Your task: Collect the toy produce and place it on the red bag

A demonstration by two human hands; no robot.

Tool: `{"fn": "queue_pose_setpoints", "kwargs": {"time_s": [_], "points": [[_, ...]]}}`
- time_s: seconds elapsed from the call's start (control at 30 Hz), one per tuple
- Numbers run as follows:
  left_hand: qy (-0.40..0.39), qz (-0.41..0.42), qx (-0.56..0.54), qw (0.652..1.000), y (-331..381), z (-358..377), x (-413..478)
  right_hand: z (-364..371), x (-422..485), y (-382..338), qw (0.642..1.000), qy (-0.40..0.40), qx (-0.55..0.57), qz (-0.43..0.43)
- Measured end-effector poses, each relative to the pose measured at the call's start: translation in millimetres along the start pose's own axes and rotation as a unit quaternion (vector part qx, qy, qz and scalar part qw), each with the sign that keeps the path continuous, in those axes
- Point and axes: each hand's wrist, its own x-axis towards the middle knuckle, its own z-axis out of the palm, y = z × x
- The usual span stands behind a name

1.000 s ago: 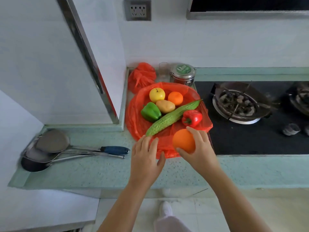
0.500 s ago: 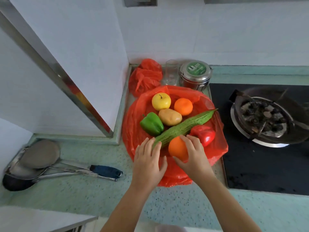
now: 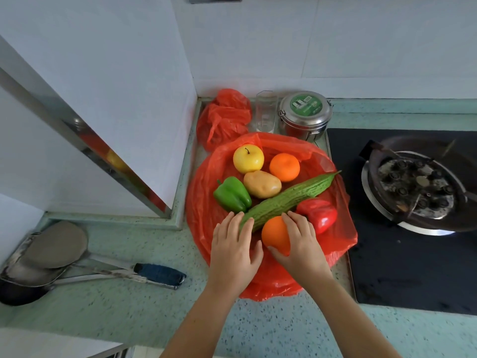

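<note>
A red plastic bag (image 3: 204, 218) lies spread flat on the counter. On it rest a yellow apple (image 3: 248, 158), a small orange (image 3: 284, 167), a potato (image 3: 262, 183), a green pepper (image 3: 232, 194), a long bitter gourd (image 3: 286, 200) and a red pepper (image 3: 318, 213). My right hand (image 3: 300, 248) grips a larger orange (image 3: 275, 235) at the bag's near side, beside the gourd and the red pepper. My left hand (image 3: 233, 250) lies flat on the bag with fingers spread, its fingertips touching the gourd's near end.
A crumpled red bag (image 3: 223, 117), a glass (image 3: 265, 112) and a steel tin (image 3: 304, 113) stand at the back against the wall. A black stove (image 3: 402, 267) with a burner (image 3: 415, 187) lies right. Ladles (image 3: 51, 250) with a blue handle (image 3: 160, 272) lie left.
My right hand has carried the orange forward from the bag's near edge to beside the gourd. My left hand slid forward onto the bag. The camera tilted down and closer.
</note>
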Motion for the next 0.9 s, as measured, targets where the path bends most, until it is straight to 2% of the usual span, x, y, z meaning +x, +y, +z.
{"fn": "queue_pose_setpoints", "kwargs": {"time_s": [0.6,0.73,0.9], "points": [[0.002,0.018,0.008,1.000,2,-1,-3,-3,-5,1,0.999,0.022,-0.021,-0.022],[0.000,0.022,0.011,1.000,4,-6,-4,-9,-8,-3,0.998,0.049,-0.016,-0.029],[0.029,0.038,0.002,0.999,6,-14,-6,-18,-9,-14,0.990,0.120,-0.043,-0.058]]}}
